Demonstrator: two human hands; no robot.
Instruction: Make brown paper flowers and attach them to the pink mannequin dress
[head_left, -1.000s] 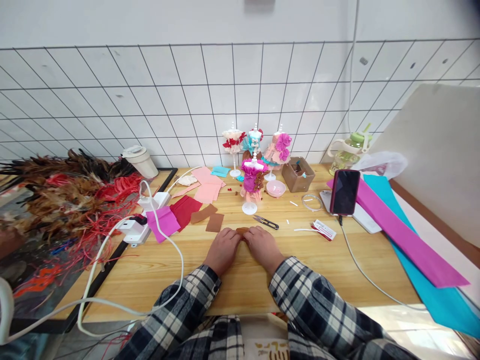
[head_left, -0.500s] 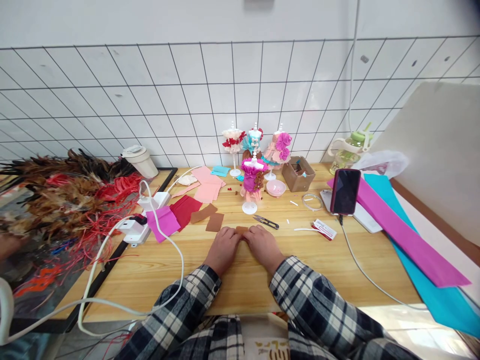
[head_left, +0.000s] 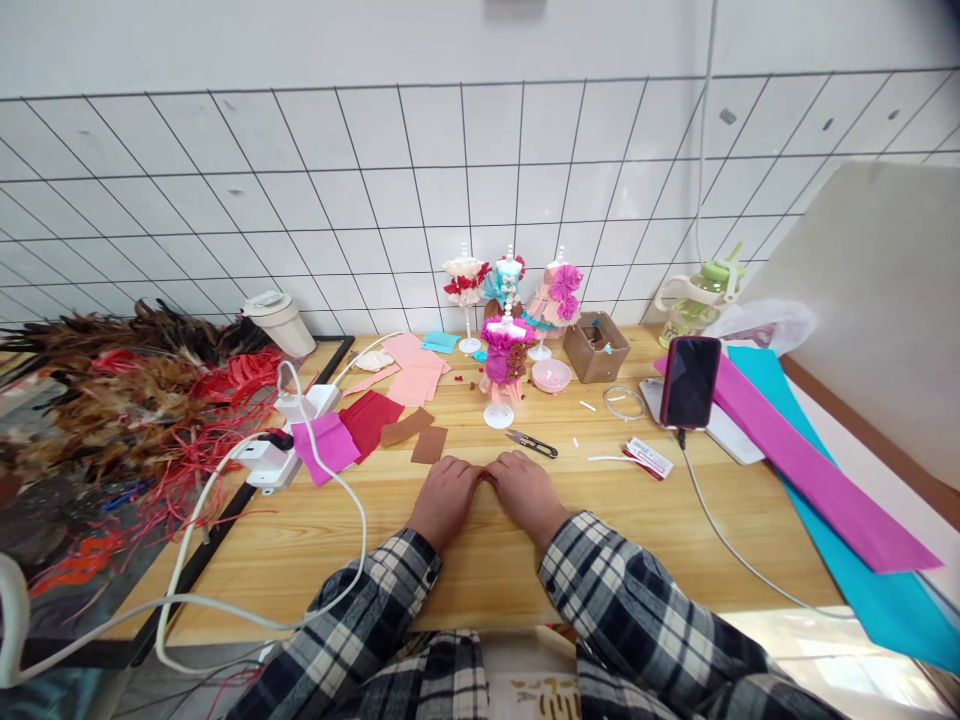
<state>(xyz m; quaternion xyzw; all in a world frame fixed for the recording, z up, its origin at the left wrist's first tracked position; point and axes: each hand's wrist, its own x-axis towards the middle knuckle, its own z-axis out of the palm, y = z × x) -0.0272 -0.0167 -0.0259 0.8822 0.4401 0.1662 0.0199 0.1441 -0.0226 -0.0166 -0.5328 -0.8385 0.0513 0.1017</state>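
My left hand (head_left: 448, 497) and my right hand (head_left: 526, 494) meet at the fingertips low over the wooden table, both closed in a pinch. Between them is a small piece of brown crepe paper, now almost wholly hidden by the fingers. Just left of my left hand lies a flat brown paper square (head_left: 429, 445), with a longer brown paper strip (head_left: 406, 427) beside it. Beyond my right hand are black thread snips (head_left: 532, 443), blades pointing left. Farther back stands a mini dress form (head_left: 507, 355) in magenta, brown and peach ruffles.
More dressed forms (head_left: 466, 285) stand behind, near a pink bowl (head_left: 551, 375) and a brown box (head_left: 597, 348). A phone (head_left: 691, 382) leans at right. White cables (head_left: 365, 520) loop over the left side past power strips (head_left: 270, 462). Feathers (head_left: 135, 390) heap at far left.
The brown paper edge that showed between my fingertips is now covered by the fingers. My hands have barely moved. Another person's hand at the far left has gone from view.
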